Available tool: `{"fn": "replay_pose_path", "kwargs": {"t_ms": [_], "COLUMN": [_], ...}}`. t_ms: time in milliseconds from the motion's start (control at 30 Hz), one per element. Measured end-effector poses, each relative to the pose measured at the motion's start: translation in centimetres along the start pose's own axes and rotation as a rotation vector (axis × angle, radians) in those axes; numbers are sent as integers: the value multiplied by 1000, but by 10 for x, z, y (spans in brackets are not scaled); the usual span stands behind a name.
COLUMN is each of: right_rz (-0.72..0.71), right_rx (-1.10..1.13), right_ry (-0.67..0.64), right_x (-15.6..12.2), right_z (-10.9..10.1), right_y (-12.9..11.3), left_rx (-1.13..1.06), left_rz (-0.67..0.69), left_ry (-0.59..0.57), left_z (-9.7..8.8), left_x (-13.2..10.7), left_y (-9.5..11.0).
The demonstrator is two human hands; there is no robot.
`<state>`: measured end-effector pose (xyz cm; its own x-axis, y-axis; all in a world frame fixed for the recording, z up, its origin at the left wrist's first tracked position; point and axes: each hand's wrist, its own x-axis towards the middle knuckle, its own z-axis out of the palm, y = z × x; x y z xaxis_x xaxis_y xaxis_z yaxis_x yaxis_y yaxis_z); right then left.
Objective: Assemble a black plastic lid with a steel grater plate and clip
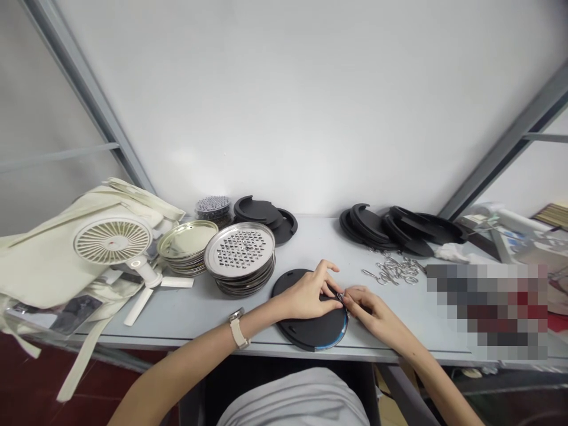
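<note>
A round black disc [306, 328] lies near the front edge of the table, with a strip of blue [339, 337] along its lower right rim. My left hand [310, 294] rests over the disc, thumb and a finger closed at a small silvery metal piece [340, 296], the other fingers lifted. From the right, my right hand [370, 310] pinches the same piece at the disc's edge. Fingertips cover most of it, so its exact shape is hidden. Just behind my right hand is a loose pile of small metal clips with rings [394, 269].
Left of the disc stand a stack of perforated metal grater plates [239, 251] and a stack of plain metal lids [189, 239]. A white fan [113, 241] lies by a cream bag [44, 254]. Black round trays [377, 228] and more trays [261, 214] sit along the wall.
</note>
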<state>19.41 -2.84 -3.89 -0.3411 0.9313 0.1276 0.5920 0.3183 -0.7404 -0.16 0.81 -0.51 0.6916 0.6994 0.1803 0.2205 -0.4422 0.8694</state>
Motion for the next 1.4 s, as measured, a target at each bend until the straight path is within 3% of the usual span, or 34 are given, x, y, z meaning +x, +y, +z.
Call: {"fn": "replay_pose_path", "kwargs": {"t_ms": [1067, 1400], "right_rz": [-22, -33], "right_rx": [-62, -86], "right_ry": [43, 84], "right_x": [-1, 1], "right_z": [0, 6], "right_y": [-6, -6], "left_rx": [-83, 34], "left_rz": [-10, -8], "left_ry": [-1, 43], "left_z": [1, 0], "left_x": [3, 2], "left_y": [-5, -3]}}
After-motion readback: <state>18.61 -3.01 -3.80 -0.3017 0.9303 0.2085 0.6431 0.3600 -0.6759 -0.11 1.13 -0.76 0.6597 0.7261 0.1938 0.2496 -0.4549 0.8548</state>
